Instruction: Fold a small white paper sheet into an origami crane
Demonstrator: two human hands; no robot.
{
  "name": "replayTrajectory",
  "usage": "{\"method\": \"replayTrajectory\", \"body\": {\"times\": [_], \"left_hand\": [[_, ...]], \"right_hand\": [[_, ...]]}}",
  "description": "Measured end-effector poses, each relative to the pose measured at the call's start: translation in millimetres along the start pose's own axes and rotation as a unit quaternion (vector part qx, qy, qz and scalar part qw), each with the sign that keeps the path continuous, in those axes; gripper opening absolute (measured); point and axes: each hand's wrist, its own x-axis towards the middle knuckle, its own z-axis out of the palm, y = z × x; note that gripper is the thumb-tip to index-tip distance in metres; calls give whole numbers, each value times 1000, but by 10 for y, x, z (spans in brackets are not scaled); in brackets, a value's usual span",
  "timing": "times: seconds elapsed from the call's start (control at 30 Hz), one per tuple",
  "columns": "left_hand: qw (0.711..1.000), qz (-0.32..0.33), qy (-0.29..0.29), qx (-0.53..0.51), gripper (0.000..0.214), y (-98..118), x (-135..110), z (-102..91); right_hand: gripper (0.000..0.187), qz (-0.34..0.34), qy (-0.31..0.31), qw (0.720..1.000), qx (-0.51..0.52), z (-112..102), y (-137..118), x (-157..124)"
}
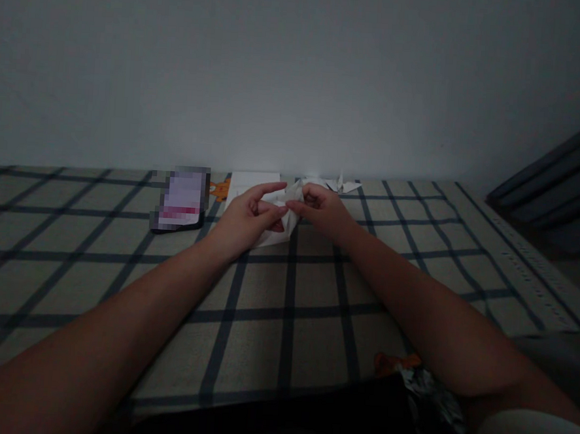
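Paper (pixel 295 204): white, thin, creased; held between my two hands, just over the far part of the desk, near the middle of my view. Exact folds hidden by fingers and dim light.

Left hand (pixel 251 216): holding the paper's left side, thumb tip against it; index finger stretched out towards its top, other fingers curled lower down.

Right hand (pixel 321 204): pinching the paper's right side between thumb and bent fingers.

White sheet (pixel 255 179): flat behind my left hand, partly covered by it. A pale edge also shows below the hands; I cannot tell whether it belongs to this sheet.

Folded white piece (pixel 342 184): just beyond my right hand, near the wall, with pointed ends and one tip upright.

Orange figure (pixel 220 190): between the white sheet and the phone, partly hidden.

Phone (pixel 182 197): left of my left hand, well apart from the paper; screen lit, blurred into blocks.

Desk (pixel 312 336): under a pale cloth with dark checks, lettering along its right border.

Wall (pixel 298 80): plain, grey, behind everything.
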Motion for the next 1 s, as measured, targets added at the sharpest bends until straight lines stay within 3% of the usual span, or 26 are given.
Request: {"method": "replayTrajectory", "body": {"times": [0.27, 0.53, 0.7, 1.0], "left_hand": [[998, -26, -53, -36, 67, -21, -8, 43], [998, 8, -52, -37, 65, -115, 38, 8], [997, -16, -58, -46, 63, -103, 18, 44], [998, -21, -51, -40, 56, -96, 12, 39]], "right_hand": [[38, -16, 49, 998, -28, -23, 51, -1], [38, -59, 85, 992, -68, 26, -22, -38], [33, -89, 136, 982, -97, 14, -2, -33], [29, -119, 145, 975, -121, 12, 7, -32]]}}
